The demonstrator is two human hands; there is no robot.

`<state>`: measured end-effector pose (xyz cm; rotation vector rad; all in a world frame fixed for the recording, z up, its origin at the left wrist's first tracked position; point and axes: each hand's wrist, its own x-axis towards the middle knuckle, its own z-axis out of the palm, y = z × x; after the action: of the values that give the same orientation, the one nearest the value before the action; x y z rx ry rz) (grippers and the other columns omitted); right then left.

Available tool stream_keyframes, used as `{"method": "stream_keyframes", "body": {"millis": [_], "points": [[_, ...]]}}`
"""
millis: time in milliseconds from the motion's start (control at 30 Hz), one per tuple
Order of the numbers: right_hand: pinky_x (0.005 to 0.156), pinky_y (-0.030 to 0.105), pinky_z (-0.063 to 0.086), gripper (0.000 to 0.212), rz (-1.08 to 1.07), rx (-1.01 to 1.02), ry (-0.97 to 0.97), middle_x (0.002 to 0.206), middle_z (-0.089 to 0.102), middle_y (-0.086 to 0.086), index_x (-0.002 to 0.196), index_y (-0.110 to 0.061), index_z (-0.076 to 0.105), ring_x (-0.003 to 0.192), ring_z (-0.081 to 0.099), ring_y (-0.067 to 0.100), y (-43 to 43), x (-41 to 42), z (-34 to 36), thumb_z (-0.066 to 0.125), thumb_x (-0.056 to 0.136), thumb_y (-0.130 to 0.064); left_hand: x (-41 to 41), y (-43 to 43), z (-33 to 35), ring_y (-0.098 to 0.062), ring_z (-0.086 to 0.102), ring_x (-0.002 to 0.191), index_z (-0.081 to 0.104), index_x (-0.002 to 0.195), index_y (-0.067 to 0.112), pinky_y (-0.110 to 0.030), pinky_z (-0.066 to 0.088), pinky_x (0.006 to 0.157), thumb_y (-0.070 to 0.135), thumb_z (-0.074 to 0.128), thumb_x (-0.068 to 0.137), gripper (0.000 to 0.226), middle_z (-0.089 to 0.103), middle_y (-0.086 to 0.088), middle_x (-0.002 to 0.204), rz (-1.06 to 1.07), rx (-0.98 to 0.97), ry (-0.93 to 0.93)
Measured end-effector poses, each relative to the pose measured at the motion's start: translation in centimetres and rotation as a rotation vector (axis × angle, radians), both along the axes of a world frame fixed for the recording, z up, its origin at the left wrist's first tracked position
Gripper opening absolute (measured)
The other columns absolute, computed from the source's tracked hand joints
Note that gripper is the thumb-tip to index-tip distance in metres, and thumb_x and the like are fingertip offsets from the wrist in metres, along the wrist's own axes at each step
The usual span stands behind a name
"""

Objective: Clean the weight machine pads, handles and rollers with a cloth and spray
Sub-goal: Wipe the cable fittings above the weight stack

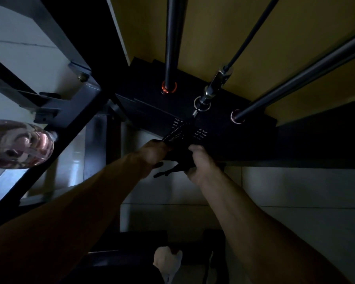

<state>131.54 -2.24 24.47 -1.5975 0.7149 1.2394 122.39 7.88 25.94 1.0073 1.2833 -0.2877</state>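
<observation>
Weight stack (223, 140) front: both hands grip a dark cloth (177, 160) there.

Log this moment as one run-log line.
left hand: gripping dark cloth | right hand: gripping same cloth | location: weight stack front

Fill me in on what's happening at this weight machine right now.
A person is bent over the weight stack, seen from above in dim light. Both hands work at its front face: the left hand and the right hand grip a dark cloth between them, pressed against the stack just below the coiled cord by the weight labels. A clear spray bottle sits apart at the left edge. Two guide rods and the cable rise from the top plate.
</observation>
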Motion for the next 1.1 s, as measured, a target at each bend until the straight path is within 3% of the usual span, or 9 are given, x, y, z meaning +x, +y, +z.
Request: {"method": "stream_keyframes", "body": {"millis": [167,267,333,533,633,733,833,933,1100], "points": [[0.117,0.041,0.041,0.043,0.068,-0.151,-0.05,0.15,0.051,0.016,0.146,-0.003,0.051,0.136,0.051,0.031,-1.3,-0.8,-0.1,0.052,0.108,-0.022,0.6,-1.0,0.5,-0.029,0.066,0.101,0.07,0.118,0.003,-0.037,0.051,0.082,0.016,0.063,0.101,0.023,0.072,-0.018,0.115,0.054,0.161,0.018],[0.102,0.043,0.053,0.007,-0.054,-0.225,-0.058,0.135,0.061,0.018,0.101,-0.005,0.068,0.12,0.061,0.034,-2.9,-1.0,0.2,0.068,0.094,-0.008,0.2,-1.0,1.2,-0.03,0.068,0.106,0.071,0.116,0.003,-0.036,0.054,0.084,0.017,0.065,0.099,0.023,0.072,-0.016,0.115,0.037,0.274,-0.01],[0.091,0.043,0.057,0.017,-0.143,-0.245,-0.073,0.124,0.063,0.016,0.079,-0.01,0.057,0.112,0.063,0.035,-3.1,-1.1,0.4,0.066,0.092,-0.001,-0.1,-0.9,1.7,-0.017,0.066,0.091,0.072,0.107,0.01,-0.024,0.049,0.069,0.025,0.067,0.098,0.019,0.072,-0.007,0.102,-0.013,0.303,-0.003],[0.108,0.044,0.05,0.017,-0.256,-0.033,-0.095,0.123,0.068,0.008,0.114,-0.012,0.07,0.117,0.064,0.027,-0.2,-2.4,1.4,0.064,0.099,-0.018,-0.4,-1.1,1.7,-0.007,0.055,0.058,0.073,0.109,0.005,-0.015,0.044,0.047,0.004,0.068,0.094,0.015,0.063,0.001,0.073,-0.191,0.349,-0.022],[0.106,0.037,0.049,0.019,-0.128,-0.034,-0.194,0.108,0.07,-0.006,0.094,-0.038,0.067,0.104,0.065,0.013,-0.5,-3.2,2.3,0.07,0.096,-0.02,-0.5,-0.8,1.5,-0.01,0.057,0.06,0.072,0.117,0.004,-0.015,0.046,0.046,-0.001,0.066,0.094,0.024,0.063,0.0,0.074,-0.237,0.332,-0.016],[0.093,0.027,0.046,0.034,-0.043,-0.076,-0.303,0.09,0.055,-0.02,0.084,-0.042,0.056,0.083,0.053,-0.004,-0.7,-2.6,3.0,0.066,0.1,-0.013,-0.3,-0.4,1.1,-0.008,0.052,0.058,0.072,0.122,0.01,-0.011,0.039,0.042,0.003,0.066,0.096,0.027,0.063,0.001,0.077,-0.26,0.292,-0.016],[0.101,0.034,0.052,0.018,-0.058,-0.096,-0.281,0.103,0.068,-0.001,0.093,-0.024,0.065,0.095,0.065,0.016,0.5,-2.7,2.1,0.056,0.102,-0.011,-0.2,0.2,0.7,-0.006,0.055,0.067,0.073,0.094,0.013,-0.012,0.04,0.054,0.005,0.065,0.096,0.011,0.065,0.001,0.081,-0.292,0.296,-0.023],[0.102,0.042,0.055,0.018,-0.021,-0.091,-0.275,0.12,0.071,0.011,0.097,-0.019,0.068,0.106,0.067,0.024,0.1,-2.6,-0.6,0.051,0.102,-0.014,-0.2,0.5,0.8,-0.011,0.059,0.07,0.067,0.072,0.013,-0.012,0.043,0.058,0.0,0.062,0.095,0.027,0.062,0.004,0.072,-0.29,0.28,-0.061],[0.083,0.01,0.048,0.028,0.047,-0.038,-0.405,0.104,0.062,-0.012,0.106,-0.027,0.066,0.091,0.059,-0.001,-1.6,-2.6,2.4,0.06,0.1,-0.001,0.0,0.2,0.4,-0.003,0.057,0.075,0.067,0.106,0.013,-0.007,0.043,0.055,-0.001,0.059,0.099,0.018,0.063,0.001,0.09,-0.331,0.194,-0.087]]}}
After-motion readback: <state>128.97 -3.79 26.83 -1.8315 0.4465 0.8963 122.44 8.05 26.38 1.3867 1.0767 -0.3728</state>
